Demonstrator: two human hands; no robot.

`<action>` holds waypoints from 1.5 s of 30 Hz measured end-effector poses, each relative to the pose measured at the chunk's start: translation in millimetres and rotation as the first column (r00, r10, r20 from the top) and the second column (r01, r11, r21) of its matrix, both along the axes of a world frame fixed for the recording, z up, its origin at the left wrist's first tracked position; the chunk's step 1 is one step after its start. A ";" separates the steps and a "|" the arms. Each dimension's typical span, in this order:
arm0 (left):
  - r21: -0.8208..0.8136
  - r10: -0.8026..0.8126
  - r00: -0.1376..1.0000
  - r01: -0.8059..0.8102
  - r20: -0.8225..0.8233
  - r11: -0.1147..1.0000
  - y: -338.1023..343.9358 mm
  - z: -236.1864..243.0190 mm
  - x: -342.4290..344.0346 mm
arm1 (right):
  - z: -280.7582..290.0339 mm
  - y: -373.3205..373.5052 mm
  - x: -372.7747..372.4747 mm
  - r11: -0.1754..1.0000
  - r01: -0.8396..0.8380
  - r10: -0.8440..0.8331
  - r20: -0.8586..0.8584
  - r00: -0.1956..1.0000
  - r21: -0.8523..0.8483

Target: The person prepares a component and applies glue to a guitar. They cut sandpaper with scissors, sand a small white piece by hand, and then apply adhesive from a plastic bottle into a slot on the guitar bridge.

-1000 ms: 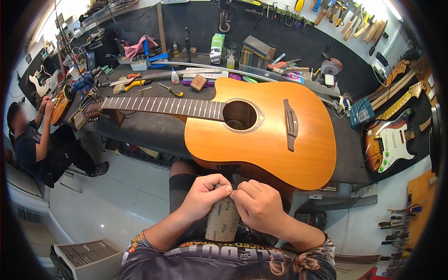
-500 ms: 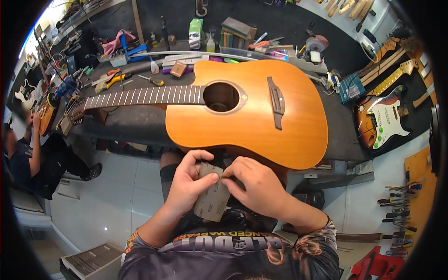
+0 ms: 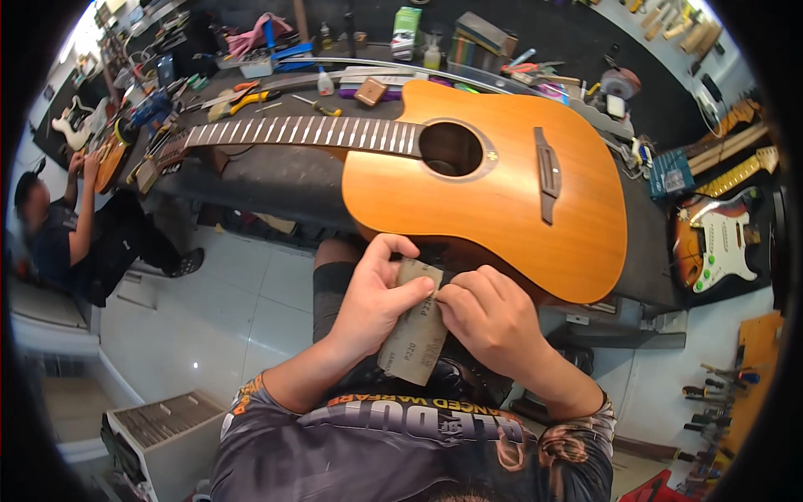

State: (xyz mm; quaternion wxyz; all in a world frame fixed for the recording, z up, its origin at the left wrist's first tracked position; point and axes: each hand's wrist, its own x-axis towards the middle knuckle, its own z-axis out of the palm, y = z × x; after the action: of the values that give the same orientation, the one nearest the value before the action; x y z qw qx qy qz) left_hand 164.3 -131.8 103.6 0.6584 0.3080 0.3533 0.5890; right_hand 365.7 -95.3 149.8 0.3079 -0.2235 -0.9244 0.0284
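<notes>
A strip of grey-brown sandpaper (image 3: 414, 343), printed side up, slants in front of my body. My left hand (image 3: 381, 289) is closed on its upper part, the thumb pressed flat over it. At the strip's right edge, the fingertips of my right hand (image 3: 489, 314) pinch it. Just beyond my hands an acoustic guitar (image 3: 510, 192) lies face up on the dark workbench (image 3: 276, 188), its neck pointing left. No strings show over its soundhole or on its bridge (image 3: 548, 176).
Pliers (image 3: 251, 100), a small wooden block (image 3: 370, 91) and bottles stand or lie behind the guitar. A sunburst electric guitar (image 3: 719, 238) lies at the right. Another person (image 3: 63, 222) sits at far left. A box of sheets (image 3: 167, 418) stands at lower left.
The whole view has shifted, so the bench and guitar appear farther right and slightly higher. Both hands still hold the sandpaper, which now shows more of its printed side.
</notes>
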 end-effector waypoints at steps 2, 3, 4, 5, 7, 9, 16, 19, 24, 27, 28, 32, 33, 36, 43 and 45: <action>0.009 -0.075 0.996 0.075 0.056 0.997 0.0 -1.5 -1.6 | 4.2 1.3 -1.0 1.000 -0.006 0.006 -0.019 1.000 -0.030; 0.053 -0.099 0.993 0.096 0.062 0.994 0.0 -5.0 -2.6 | 4.7 2.7 -0.4 0.987 0.005 -0.018 -0.082 0.996 -0.160; 0.049 -0.090 0.994 0.087 0.062 0.995 -0.6 -2.3 -2.7 | 5.9 2.5 0.7 0.957 0.016 -0.057 -0.135 0.989 -0.290; 0.069 -0.112 0.993 0.109 0.047 0.992 -0.3 3.0 -3.2 | 11.3 1.4 0.4 0.910 0.026 -0.099 -0.156 0.983 -0.414; 0.096 -0.175 0.984 0.171 0.037 0.981 0.1 2.6 -6.4 | 13.3 1.5 0.0 0.815 0.034 -0.155 -0.161 0.975 -0.579; 0.098 -0.208 0.978 0.207 -0.004 0.973 1.0 6.0 -12.2 | 10.1 6.7 2.4 0.669 0.002 -0.194 -0.171 0.966 -0.743; 0.148 -0.250 0.968 0.246 0.002 0.958 4.1 19.2 -16.7 | 2.7 8.1 1.0 0.050 -0.388 -0.378 -0.377 0.846 -0.920; 0.131 -0.232 0.972 0.225 0.044 0.966 6.0 27.1 -16.0 | 6.3 1.9 -4.1 -0.007 -0.526 -0.461 -0.464 0.756 -0.850; 0.103 -0.268 0.953 0.255 0.142 0.961 14.2 44.0 -13.6 | 7.3 -4.0 -7.9 0.080 -0.613 -0.488 -0.567 0.664 -0.786; 0.117 -0.277 0.950 0.262 0.145 0.958 19.7 42.0 -11.4 | 14.0 3.4 -4.3 0.296 -0.640 -0.452 -0.694 0.560 -0.709; 0.107 -0.321 0.940 0.310 0.115 0.945 20.1 36.9 -10.0 | 17.9 8.4 2.0 0.418 -0.653 -0.402 -0.773 0.491 -0.632; 0.175 -0.295 0.955 0.293 -0.015 0.940 21.6 55.9 -22.1 | 41.6 24.4 28.4 0.484 -0.594 -0.430 -0.766 0.478 -0.642; 0.207 -0.161 0.980 0.182 -0.113 0.961 26.1 74.5 -31.8 | 38.8 25.0 32.0 0.488 -0.549 -0.441 -0.734 0.516 -0.679; 0.620 0.413 0.857 -0.148 -0.308 0.771 70.5 110.8 -70.3 | 38.3 26.1 36.9 0.519 -0.445 -0.473 -0.679 0.562 -0.730; 0.738 0.717 -0.268 0.030 -0.643 0.674 238.3 115.4 -252.6 | 39.2 39.8 39.0 0.524 -0.337 -0.501 -0.603 0.621 -0.783; 0.618 0.598 -0.424 0.108 -0.680 0.779 261.1 78.3 -303.7 | 37.4 41.8 42.0 0.510 -0.363 -0.485 -0.610 0.627 -0.779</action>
State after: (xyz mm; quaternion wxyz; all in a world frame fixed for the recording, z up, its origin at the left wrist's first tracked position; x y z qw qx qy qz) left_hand -139.4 129.3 181.9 -0.1770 0.6812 0.6517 0.2828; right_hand 407.7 -53.5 187.2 0.5208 -0.3457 -0.5428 0.5609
